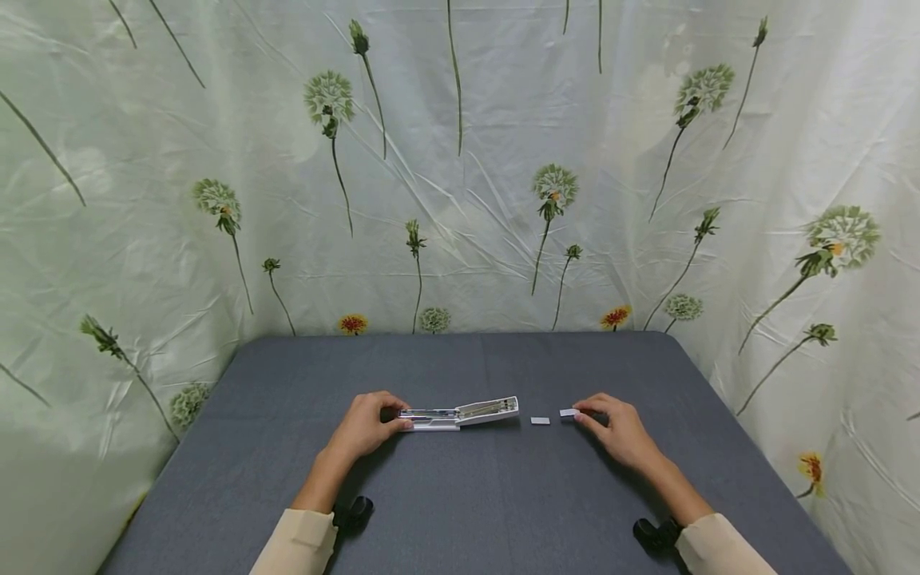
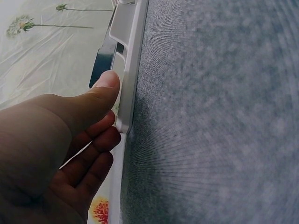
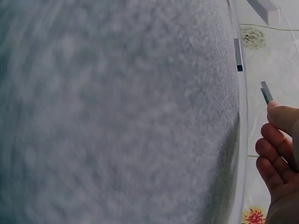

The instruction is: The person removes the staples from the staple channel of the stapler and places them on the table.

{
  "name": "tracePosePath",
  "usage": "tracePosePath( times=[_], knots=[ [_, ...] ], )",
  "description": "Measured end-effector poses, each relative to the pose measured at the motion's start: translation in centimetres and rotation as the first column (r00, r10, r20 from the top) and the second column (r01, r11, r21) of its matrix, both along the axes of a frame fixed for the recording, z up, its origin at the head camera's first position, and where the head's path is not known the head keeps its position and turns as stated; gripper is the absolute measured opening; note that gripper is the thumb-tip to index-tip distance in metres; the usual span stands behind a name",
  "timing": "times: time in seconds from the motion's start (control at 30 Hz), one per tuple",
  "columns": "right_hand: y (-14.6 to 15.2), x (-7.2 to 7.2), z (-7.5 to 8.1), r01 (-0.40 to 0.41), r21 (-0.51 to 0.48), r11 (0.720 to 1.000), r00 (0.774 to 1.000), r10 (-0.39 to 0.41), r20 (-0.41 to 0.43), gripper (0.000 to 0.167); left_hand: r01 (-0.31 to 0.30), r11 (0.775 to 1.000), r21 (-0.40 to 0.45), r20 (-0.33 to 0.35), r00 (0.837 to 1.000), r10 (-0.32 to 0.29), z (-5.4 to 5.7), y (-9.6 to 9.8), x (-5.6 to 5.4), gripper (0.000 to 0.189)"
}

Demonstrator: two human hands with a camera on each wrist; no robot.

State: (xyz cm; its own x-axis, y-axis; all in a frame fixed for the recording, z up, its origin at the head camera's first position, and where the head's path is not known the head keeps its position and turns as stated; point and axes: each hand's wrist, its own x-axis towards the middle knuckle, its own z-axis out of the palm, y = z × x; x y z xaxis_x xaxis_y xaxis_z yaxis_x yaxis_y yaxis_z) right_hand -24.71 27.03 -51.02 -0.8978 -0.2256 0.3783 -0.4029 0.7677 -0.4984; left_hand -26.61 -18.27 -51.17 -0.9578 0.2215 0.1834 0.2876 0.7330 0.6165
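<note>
A white stapler [image 1: 435, 427] lies opened out on the table, its top arm [image 1: 489, 410] swung over to the right and tilted up. My left hand [image 1: 366, 427] grips its left end between thumb and fingers. In the left wrist view the thumb [image 2: 108, 80] presses by a dark metal part of the stapler [image 2: 133, 70]. My right hand [image 1: 620, 430] pinches a short strip of staples [image 3: 266, 92] between thumb and fingertips, just above the table. A second staple strip [image 1: 540, 421] lies on the cloth between the stapler and my right hand.
A dark grey cloth covers the table [image 1: 460, 503]. Behind it hangs a pale curtain [image 1: 460, 200] printed with dandelions. Each wrist wears a black camera mount, the left one [image 1: 354, 513] and the right one [image 1: 656, 537] close above the tabletop.
</note>
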Motion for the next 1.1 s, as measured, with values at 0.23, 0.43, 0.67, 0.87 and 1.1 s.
tracePosePath(
  times=[0.23, 0.43, 0.67, 0.87, 1.1],
  knots=[
    [0.2, 0.1, -0.7, -0.020, -0.005, 1.000, 1.000, 0.020, 0.019, 0.014, -0.008, 1.000, -0.002, -0.005, 1.000, 0.008, -0.1, 0.1, 0.1, 0.015],
    [0.4, 0.1, -1.0, -0.038, -0.012, 0.999, 0.999, 0.039, 0.015, 0.014, -0.005, 1.000, 0.007, -0.005, 1.000, 0.005, -0.1, 0.2, 0.2, 0.016],
    [0.3, -0.1, -1.3, -0.047, 0.005, 0.999, 0.999, 0.046, 0.016, 0.014, -0.006, 1.000, 0.002, -0.001, 1.000, 0.006, -0.1, 0.1, 0.2, 0.016],
    [-0.2, 0.0, -1.1, -0.045, 0.093, 0.995, 0.999, 0.047, -0.020, 0.014, -0.007, 1.000, 0.001, -0.003, 1.000, 0.007, 0.0, 0.1, 0.2, 0.016],
    [-0.8, 0.0, -0.2, -0.022, 0.190, 0.982, 1.000, 0.021, 0.007, 0.014, -0.011, 1.000, 0.000, -0.002, 1.000, 0.011, 0.1, 0.1, 0.2, 0.017]
  ],
)
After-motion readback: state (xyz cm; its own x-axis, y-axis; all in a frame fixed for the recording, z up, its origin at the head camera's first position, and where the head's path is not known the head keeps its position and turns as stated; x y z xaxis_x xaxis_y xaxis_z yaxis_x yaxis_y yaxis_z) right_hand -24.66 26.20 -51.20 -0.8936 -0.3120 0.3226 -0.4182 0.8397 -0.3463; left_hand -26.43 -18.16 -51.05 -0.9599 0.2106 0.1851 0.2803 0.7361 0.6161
